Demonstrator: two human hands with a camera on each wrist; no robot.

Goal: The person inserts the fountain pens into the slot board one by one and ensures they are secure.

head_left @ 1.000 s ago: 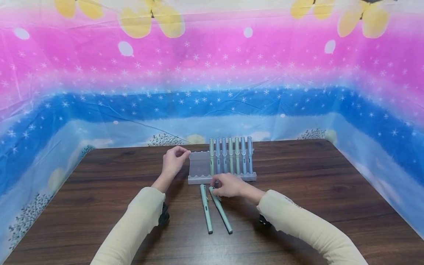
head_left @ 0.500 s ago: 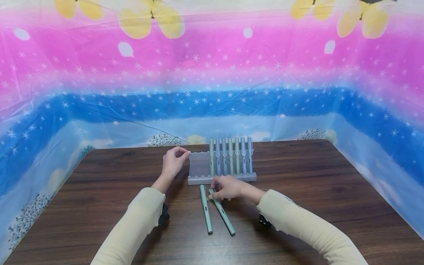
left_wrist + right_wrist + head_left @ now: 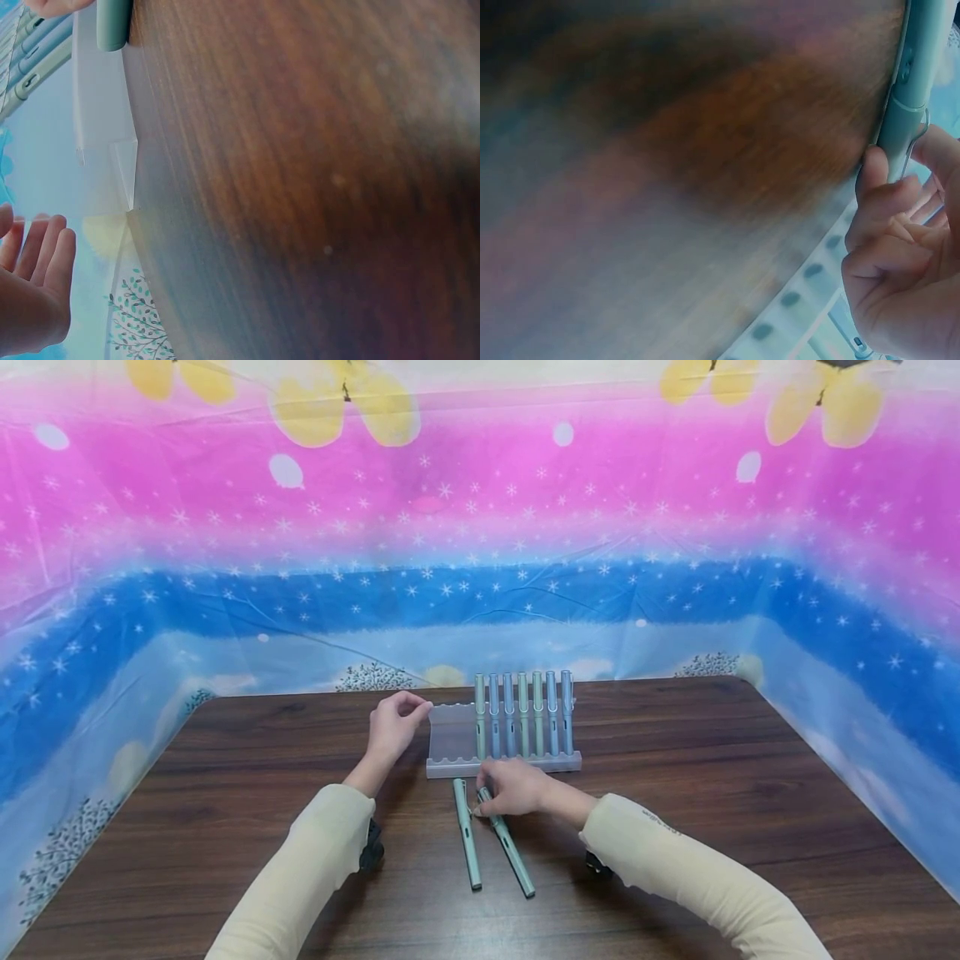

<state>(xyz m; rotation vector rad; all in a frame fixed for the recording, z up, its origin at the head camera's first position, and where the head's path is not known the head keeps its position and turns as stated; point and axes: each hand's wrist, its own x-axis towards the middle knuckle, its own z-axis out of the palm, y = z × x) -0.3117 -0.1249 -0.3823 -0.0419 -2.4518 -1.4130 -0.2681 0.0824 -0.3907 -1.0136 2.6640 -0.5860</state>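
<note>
My left hand (image 3: 392,727) pinches the upper left corner of a clear plastic pen rack (image 3: 450,731); its fingers (image 3: 51,259) show beside the rack in the left wrist view. Just in front of the rack, my right hand (image 3: 516,787) pinches a green pen (image 3: 512,852) near its capped end. The right wrist view shows the thumb and fingers around the clip end of this pen (image 3: 909,105). A second green pen (image 3: 467,839) lies on the table to its left. Whether the gripped pen is lifted off the table, I cannot tell.
Several blue and green pens (image 3: 522,714) stand side by side in the right part of the rack, caps up. The rack's left slots hold no pens. A patterned cloth (image 3: 480,602) surrounds the brown wooden table (image 3: 675,777) behind and at both sides.
The right hand keeps hold of its pen and has shifted slightly toward me. The pen's lower end has swung a little right and nearer. The left hand and rack stay put.
</note>
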